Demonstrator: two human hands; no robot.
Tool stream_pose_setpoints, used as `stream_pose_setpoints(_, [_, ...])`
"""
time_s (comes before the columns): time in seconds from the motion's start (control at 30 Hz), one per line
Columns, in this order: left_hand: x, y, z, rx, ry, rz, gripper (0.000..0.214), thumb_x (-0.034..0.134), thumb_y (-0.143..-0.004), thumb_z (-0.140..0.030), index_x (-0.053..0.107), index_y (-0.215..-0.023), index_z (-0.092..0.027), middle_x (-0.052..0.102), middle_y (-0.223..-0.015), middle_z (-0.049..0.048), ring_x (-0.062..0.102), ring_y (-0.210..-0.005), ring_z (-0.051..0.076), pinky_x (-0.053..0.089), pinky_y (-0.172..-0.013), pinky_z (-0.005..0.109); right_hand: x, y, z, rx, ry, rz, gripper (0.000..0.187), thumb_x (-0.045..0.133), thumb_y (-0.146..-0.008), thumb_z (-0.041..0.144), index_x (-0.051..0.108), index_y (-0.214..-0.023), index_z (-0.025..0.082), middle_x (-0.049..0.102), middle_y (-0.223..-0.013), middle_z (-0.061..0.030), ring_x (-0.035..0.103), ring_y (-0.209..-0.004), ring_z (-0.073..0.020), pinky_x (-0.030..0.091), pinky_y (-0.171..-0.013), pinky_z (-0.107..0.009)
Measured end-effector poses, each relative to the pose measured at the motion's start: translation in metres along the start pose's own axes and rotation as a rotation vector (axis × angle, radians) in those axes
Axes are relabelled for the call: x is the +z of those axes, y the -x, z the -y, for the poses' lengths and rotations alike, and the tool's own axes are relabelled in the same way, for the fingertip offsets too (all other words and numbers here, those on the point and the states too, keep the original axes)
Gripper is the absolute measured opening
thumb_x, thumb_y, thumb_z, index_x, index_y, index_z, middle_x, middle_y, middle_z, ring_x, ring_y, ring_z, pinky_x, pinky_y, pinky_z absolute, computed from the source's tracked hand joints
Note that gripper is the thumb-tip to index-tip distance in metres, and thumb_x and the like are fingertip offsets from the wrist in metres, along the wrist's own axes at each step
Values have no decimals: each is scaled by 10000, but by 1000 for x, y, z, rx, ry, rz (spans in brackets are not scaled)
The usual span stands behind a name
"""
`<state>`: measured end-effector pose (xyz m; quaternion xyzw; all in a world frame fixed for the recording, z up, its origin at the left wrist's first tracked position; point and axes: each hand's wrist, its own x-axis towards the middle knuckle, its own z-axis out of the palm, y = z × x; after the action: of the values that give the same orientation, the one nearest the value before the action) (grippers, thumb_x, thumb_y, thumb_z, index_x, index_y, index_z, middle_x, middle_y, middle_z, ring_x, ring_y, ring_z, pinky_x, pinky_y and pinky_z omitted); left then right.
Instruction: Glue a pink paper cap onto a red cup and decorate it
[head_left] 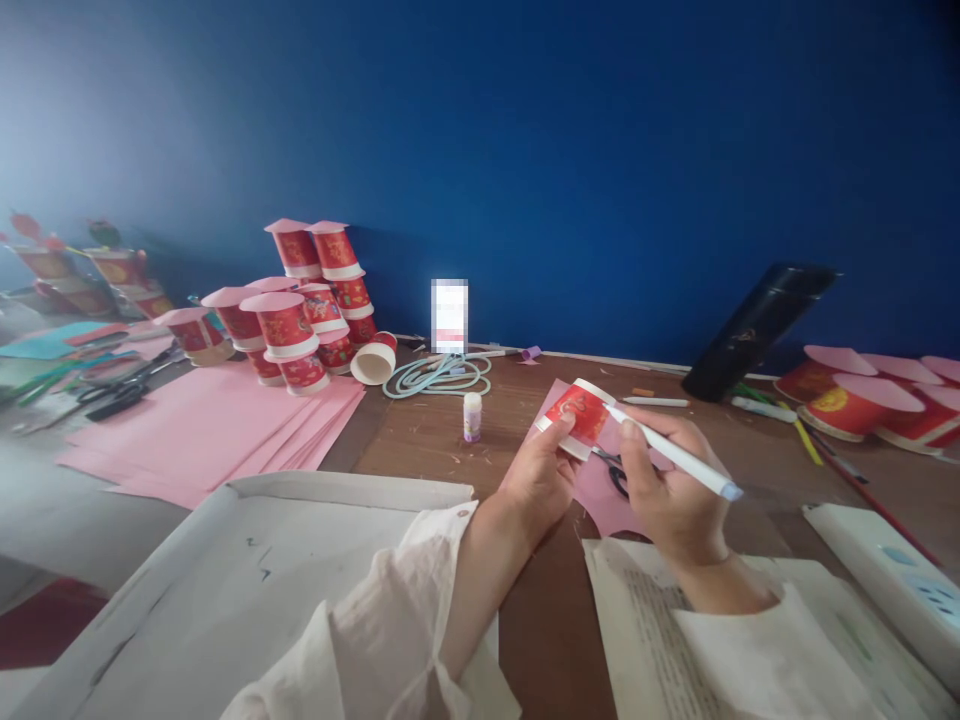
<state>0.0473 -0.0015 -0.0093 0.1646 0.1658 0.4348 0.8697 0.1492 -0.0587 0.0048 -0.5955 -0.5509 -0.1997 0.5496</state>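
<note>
My left hand grips a red paper cup with a gold pattern and white rims, tilted on its side above the table. In my right hand is a white marker pen, its tip touching or very near the cup's side. Beneath both hands lies a cut sheet of pink paper. On that paper rest scissors with dark handles, partly hidden by my right hand. A small glue stick with a pale cap stands upright left of the cup.
Red cups with pink paper tops stand stacked at left, behind pink sheets. A coiled pale cable lies by a lit phone. At right are a leaning black bottle, more cups and a power strip.
</note>
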Motion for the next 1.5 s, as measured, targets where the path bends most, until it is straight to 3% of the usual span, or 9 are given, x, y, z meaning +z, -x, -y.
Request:
stream_pose_setpoints(0.2, [1,-1,0,-10,-5,-60,236,719,-800,-247,729,-1003,-126,759,-1058,116,674,-1123,243,499,-1020,313,1,-1,-2,-46,-5,26,140,605,-923,279,693,-1009,210,756,-981,-85,719,-917,-229,571,-822,-367])
stream_pose_setpoints(0.7, [5,3,0,-13,2,-30,217,702,-824,-226,735,-1006,-113,764,-1034,106,683,-1097,224,468,-1052,303,4,-5,-2,-147,52,-38,137,622,-912,213,703,-1021,190,771,-985,-77,734,-913,-207,588,-832,-332])
stream_pose_setpoints(0.93, [6,3,0,11,-5,-50,158,713,-818,-203,744,-951,-122,773,-962,89,722,-937,199,502,-992,299,5,-4,-6,-158,62,-28,148,625,-909,200,702,-1036,193,768,-996,-75,732,-926,-204,582,-854,-327])
stream_pose_setpoints(1.5, [3,2,-2,-36,23,5,173,721,-813,-209,743,-952,-108,776,-933,96,729,-888,199,510,-974,301,4,-3,-5,-129,63,-11,128,613,-917,220,701,-1001,184,768,-974,-82,731,-913,-207,586,-829,-332])
